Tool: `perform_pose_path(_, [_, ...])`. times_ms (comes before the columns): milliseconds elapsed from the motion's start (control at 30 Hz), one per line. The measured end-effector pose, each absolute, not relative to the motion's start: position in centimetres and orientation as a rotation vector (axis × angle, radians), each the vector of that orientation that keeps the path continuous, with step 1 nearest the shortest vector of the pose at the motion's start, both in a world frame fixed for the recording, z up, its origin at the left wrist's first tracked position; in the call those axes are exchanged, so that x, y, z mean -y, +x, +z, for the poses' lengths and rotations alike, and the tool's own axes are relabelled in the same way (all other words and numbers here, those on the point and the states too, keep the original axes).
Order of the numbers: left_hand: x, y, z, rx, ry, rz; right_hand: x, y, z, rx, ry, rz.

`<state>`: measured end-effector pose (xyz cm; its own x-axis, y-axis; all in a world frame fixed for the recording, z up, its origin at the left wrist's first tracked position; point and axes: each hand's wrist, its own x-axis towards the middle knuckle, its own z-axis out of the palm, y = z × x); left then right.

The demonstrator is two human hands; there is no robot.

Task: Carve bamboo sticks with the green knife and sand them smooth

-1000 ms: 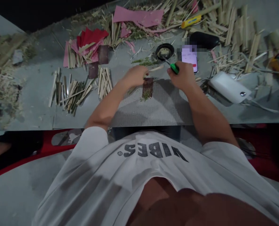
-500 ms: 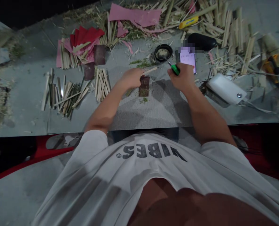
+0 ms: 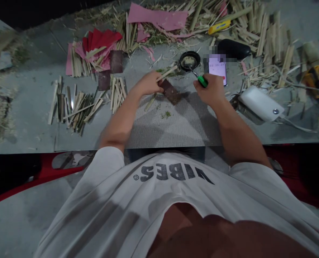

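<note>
Turned askew since the earlier frame: one brown rectangular sheet (image 3: 171, 92), now lying diagonally on the table (image 3: 186, 130). Head view, item by item. Left hand (image 3: 150, 83): fingers curled nearly closed, pinching one pale bamboo strip (image 3: 167, 73), which slants up toward a round black dish (image 3: 190, 53); the sheet's upper corner meets the fingertips, whether gripped or merely touched cannot be told. Right hand (image 3: 210, 87): fingers wrapped tight around one green-handled tool (image 3: 202, 81), its metal shank reaching over the dish; contact of the tip with the contents is too small to tell. Just beside the right hand: one lit smartphone (image 3: 217, 70); behind it, one black case (image 3: 234, 49). Near the right forearm: one white box (image 3: 261, 104) with cable. Near the left forearm: one bundle of pale sticks (image 3: 118, 94). Farther back: red folded paper (image 3: 100, 40), pink paper (image 3: 158, 18), one yellow tube (image 3: 219, 27).
</note>
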<state>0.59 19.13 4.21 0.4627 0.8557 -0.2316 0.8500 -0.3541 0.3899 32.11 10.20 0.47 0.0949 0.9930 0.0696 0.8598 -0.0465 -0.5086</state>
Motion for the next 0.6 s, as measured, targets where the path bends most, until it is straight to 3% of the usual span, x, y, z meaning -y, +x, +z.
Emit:
perform_pose_path(300, [-19.5, -1.4, 6.8, -1.458, 2.194, 0.412, -9.6, 31.8, 1.5, 1.822, -1.922, 0.555])
perform_pose_path(600, [-18.5, -3.1, 9.0, -1.893, 2.212, 0.438, -9.3, 31.8, 2.1, 1.975, -1.953, 0.517])
